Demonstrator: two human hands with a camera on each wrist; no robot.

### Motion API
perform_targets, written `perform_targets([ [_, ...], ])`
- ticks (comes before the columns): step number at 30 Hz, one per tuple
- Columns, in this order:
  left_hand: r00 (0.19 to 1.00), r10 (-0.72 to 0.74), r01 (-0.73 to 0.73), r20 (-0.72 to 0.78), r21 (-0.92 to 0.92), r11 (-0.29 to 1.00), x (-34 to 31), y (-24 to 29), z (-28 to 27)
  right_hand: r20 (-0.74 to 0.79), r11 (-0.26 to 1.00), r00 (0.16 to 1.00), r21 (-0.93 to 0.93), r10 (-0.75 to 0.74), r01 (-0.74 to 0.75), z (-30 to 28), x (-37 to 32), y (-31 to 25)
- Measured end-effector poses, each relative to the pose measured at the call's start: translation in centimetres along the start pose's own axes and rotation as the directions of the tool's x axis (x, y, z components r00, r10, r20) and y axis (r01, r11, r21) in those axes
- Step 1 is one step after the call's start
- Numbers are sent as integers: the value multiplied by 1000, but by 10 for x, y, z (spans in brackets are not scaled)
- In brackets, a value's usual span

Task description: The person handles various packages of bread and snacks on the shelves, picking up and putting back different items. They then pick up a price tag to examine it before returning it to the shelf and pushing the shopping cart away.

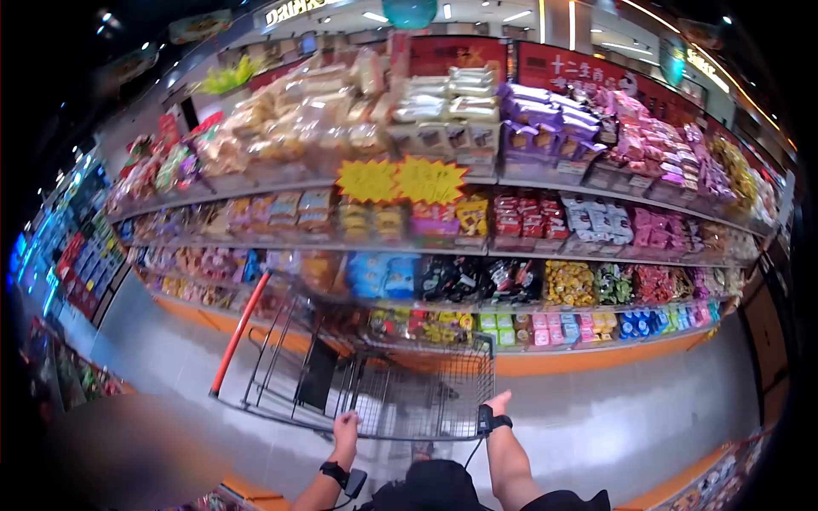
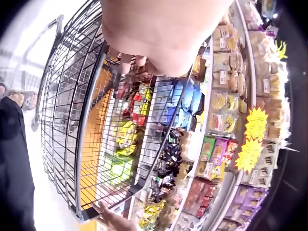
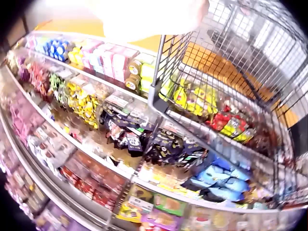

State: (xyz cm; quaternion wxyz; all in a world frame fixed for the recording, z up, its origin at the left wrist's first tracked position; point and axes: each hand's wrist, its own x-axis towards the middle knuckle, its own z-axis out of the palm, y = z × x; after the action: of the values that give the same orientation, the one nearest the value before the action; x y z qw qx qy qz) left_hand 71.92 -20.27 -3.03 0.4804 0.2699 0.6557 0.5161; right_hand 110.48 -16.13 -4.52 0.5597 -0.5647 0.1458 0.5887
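Observation:
A black wire shopping cart (image 1: 400, 392) with a red handle (image 1: 240, 334) stands in front of the shelves. My left hand (image 1: 345, 426) is over the cart's near rim, its fingers loosely curled; in the left wrist view the fingertips (image 2: 140, 60) show beneath the hand with nothing held. My right hand (image 1: 497, 402) is at the right corner of the basket, its thumb side pointing outward. In the left wrist view its fingers (image 2: 107, 213) lie along that corner. Glare washes out the right hand (image 3: 149, 19) in its own wrist view.
Tiered shelves (image 1: 443, 247) of packaged snacks curve across the front, with yellow starburst price signs (image 1: 430, 179) on the upper edge. Grey tiled floor (image 1: 596, 409) runs along the orange shelf base (image 1: 588, 364). A blurred patch (image 1: 136, 451) covers the lower left.

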Motion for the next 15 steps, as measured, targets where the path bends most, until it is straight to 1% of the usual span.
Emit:
perform_targets([
  [1, 999, 21, -21, -36, 4, 1000, -23, 18, 2, 16, 979, 991, -158, -131, 132, 2, -50, -11],
  [2, 987, 156, -153, -40, 75, 985, -36, 25, 5, -9, 978, 985, -123, -173, 171, -10, -41, -10],
  [4, 930, 364, -350, -54, 178, 920, -33, 5, -4, -60, 968, 966, -26, -252, 251, -20, -14, -6],
  [6, 938, 338, -324, -77, 159, 933, -56, 19, -3, -10, 976, 976, 25, -216, 216, -49, 0, -8],
  [7, 952, 288, -275, -102, 124, 953, -62, 17, -2, 18, 976, 977, 58, -213, 212, -59, 6, -16],
  [8, 953, 284, -262, -109, 180, 948, -66, 14, -3, -28, 969, 969, 40, -245, 246, -71, 7, -19],
  [10, 957, 270, -261, -108, 90, 961, -56, -11, -5, -114, 950, 944, 7, -308, 311, -87, 9, -22],
  [11, 945, 304, -289, -122, 122, 949, -67, -2, 4, -108, 963, 958, 12, -266, 269, -93, -6, -32],
  [14, 964, 252, -248, -89, 55, 967, -85, 1, 22, 71, 971, 978, 153, -195, 182, -116, -41, -51],
  [15, 972, 224, -220, -72, 51, 974, -88, 1, 27, 129, 966, 963, 143, -235, 216, -127, -39, -55],
])
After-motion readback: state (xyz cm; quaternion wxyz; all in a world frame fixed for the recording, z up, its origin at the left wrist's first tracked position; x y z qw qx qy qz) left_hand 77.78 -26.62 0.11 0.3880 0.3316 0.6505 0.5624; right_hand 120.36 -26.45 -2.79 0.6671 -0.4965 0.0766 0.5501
